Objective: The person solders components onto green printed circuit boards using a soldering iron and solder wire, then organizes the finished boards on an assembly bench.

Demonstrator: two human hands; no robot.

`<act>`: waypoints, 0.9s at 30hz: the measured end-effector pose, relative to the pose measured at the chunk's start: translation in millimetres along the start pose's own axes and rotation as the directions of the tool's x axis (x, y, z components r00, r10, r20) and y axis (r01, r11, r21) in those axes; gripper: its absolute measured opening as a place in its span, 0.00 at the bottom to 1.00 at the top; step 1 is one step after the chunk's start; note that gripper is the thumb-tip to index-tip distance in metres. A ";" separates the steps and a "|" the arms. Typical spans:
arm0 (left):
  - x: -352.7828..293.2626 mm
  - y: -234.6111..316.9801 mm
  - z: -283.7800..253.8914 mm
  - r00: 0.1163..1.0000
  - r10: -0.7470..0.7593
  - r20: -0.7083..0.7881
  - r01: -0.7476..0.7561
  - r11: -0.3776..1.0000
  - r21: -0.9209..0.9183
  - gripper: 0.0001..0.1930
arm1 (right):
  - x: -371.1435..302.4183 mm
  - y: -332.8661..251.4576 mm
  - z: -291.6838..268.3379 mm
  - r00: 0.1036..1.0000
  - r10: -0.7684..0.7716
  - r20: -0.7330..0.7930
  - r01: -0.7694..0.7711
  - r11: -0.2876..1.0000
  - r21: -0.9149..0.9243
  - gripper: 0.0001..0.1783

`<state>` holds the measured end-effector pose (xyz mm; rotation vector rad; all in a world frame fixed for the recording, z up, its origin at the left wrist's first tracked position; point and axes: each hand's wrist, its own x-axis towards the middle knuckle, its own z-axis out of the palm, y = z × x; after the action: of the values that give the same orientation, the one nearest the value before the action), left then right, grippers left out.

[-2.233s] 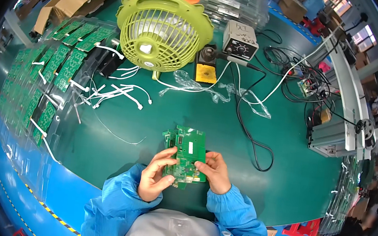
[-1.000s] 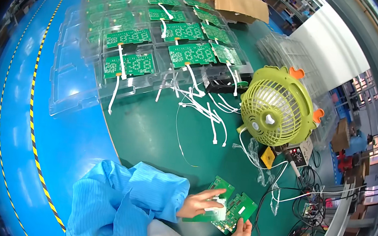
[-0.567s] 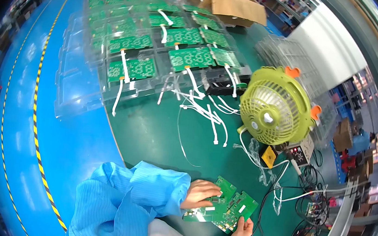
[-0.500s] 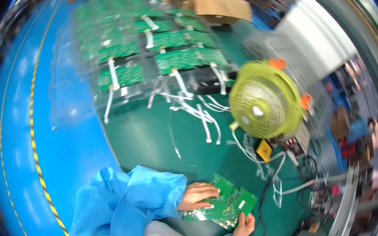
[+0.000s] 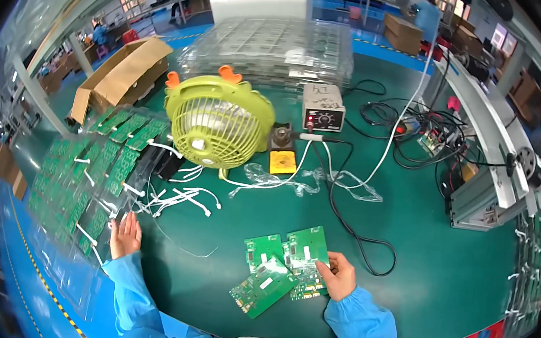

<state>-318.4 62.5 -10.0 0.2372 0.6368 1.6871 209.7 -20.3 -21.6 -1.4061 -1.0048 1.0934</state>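
Note:
Green circuit boards lie overlapping on the table in front of me. My right hand [image 5: 338, 275] pinches the right edge of one circuit board [image 5: 308, 247] between thumb and fingers. Beside it are another board [image 5: 263, 248] and a tilted one [image 5: 264, 287] nearest me. Off to the left, my left hand [image 5: 124, 238] is open, fingers stretched out and holding nothing I can see. It is next to clear plastic trays [image 5: 139, 181] filled with green boards [image 5: 122, 169] that carry white cables. Whether its fingertips touch the tray edge I cannot tell.
A green fan [image 5: 219, 123] stands beyond the loose white cables [image 5: 176, 202]. Behind are a soldering station [image 5: 322, 111], a yellow sponge [image 5: 282, 162], stacked clear trays [image 5: 264, 45] and an open carton [image 5: 121, 75]. A black cord [image 5: 351, 225] runs across the table; a metal frame [image 5: 480, 199] stands right.
The view has turned, and the tray of boards now appears farther left and lower. My left hand has left the loose boards and moved left to the trays. My right hand still grips a board.

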 end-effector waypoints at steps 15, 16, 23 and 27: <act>-107.6 -148.3 116.5 0.879 -0.345 0.328 -0.198 0.362 0.911 0.25 | 15.5 -13.1 0.8 0.992 0.032 -0.125 -0.026 0.998 0.050 0.15; -120.4 -169.0 117.9 0.810 -0.334 0.482 -0.422 0.238 0.875 0.26 | 14.4 -9.8 1.9 0.993 0.038 -0.115 -0.034 0.999 0.035 0.15; -164.2 -204.8 129.3 0.677 -0.313 0.667 -0.734 -0.362 0.575 0.36 | 8.2 -5.5 4.6 0.986 -0.066 -0.153 0.080 0.993 0.084 0.15; -164.3 -195.3 137.6 0.816 -0.287 0.501 -0.543 -0.084 0.835 0.34 | 7.0 -16.1 7.9 0.993 0.003 -0.117 0.002 0.999 0.048 0.14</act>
<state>-49.6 -38.2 31.0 1.9815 1.3706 0.7485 203.4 -10.1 -6.6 -1.4148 -0.8887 1.0170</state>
